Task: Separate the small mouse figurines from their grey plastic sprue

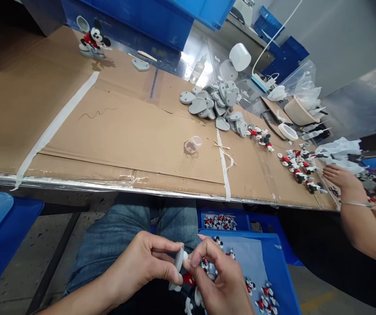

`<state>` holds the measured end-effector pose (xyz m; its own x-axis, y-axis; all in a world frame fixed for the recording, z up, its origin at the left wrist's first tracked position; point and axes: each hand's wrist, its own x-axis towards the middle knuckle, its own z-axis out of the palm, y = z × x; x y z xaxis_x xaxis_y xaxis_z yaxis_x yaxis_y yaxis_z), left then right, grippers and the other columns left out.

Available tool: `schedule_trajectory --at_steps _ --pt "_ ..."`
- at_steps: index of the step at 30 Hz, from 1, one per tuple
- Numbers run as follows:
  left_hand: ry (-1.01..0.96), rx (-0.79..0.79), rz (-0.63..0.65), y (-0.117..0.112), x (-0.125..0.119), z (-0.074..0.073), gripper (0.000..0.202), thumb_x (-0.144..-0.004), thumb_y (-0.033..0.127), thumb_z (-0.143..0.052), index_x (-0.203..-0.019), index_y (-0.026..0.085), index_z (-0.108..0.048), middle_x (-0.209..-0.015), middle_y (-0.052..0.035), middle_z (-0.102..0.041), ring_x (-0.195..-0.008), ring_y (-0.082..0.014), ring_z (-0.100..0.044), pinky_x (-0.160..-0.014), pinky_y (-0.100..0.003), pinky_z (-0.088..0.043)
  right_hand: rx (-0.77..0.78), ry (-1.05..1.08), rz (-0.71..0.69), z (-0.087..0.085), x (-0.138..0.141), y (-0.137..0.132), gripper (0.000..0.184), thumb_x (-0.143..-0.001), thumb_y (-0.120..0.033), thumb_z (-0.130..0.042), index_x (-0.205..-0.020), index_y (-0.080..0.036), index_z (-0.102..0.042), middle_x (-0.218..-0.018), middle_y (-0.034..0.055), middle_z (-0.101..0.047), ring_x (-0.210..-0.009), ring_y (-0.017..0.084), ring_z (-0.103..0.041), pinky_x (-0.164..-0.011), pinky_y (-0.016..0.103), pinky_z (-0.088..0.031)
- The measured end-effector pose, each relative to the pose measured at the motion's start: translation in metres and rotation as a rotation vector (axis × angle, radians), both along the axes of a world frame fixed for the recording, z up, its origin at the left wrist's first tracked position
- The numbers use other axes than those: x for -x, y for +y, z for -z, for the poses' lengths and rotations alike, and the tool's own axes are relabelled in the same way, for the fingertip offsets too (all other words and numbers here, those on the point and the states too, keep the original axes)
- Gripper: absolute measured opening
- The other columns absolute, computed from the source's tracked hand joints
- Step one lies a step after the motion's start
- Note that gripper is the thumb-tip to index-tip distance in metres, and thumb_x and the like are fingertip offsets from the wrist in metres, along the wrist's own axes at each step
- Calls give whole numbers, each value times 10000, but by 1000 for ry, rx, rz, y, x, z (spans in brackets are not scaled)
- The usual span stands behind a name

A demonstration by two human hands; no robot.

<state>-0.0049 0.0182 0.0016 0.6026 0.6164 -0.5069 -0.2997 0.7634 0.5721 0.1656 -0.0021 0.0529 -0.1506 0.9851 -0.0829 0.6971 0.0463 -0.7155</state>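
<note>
Low over my lap, my left hand (155,262) pinches a flat grey base piece (178,261) between thumb and fingers. My right hand (216,273) has its fingers closed on a small mouse figurine (188,279) with red and white parts, held right up against the grey piece. Fingers hide much of the figurine, and I cannot tell whether the two parts are joined. Beneath and beyond my right hand is a blue tray (281,271) with several mouse figurines (266,297) lying on a pale sheet.
A cardboard-covered table (125,127) runs ahead, bearing a heap of grey bases (216,103), a small clear cup (192,145), cotton swabs (222,146), a standing mouse figurine (94,41) and more figurines (297,166). Another person's hand (342,177) rests at the right. A blue bin (10,245) stands left.
</note>
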Motion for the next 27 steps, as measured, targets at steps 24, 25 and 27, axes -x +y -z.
schedule_trajectory --at_steps 24,25,27 --pt "-6 -320 -33 -4 2 -15 640 -563 -96 -810 -988 379 -760 -1083 83 -746 -871 -204 -759 -785 -189 -595 -469 -32 -16 -6 6 -19 280 -821 18 -490 -690 -226 -446 -568 -81 -578 -510 72 -558 -1025 332 -485" --pt "0 -303 -33 -4 2 -15 620 -572 -82 -812 -987 376 -763 -1074 81 -751 -860 -200 -760 -784 -188 -594 -466 -30 -17 -5 6 -19 275 -823 12 -487 -694 -227 -448 -566 -82 -576 -509 72 -557 -1022 332 -488" --pt "26 -297 -31 -3 2 -15 607 -560 -60 -827 -989 365 -767 -1041 74 -763 -853 -202 -761 -769 -181 -591 -468 -32 -17 -3 5 -18 269 -825 9 -478 -701 -229 -450 -566 -84 -571 -510 72 -556 -1024 330 -486"
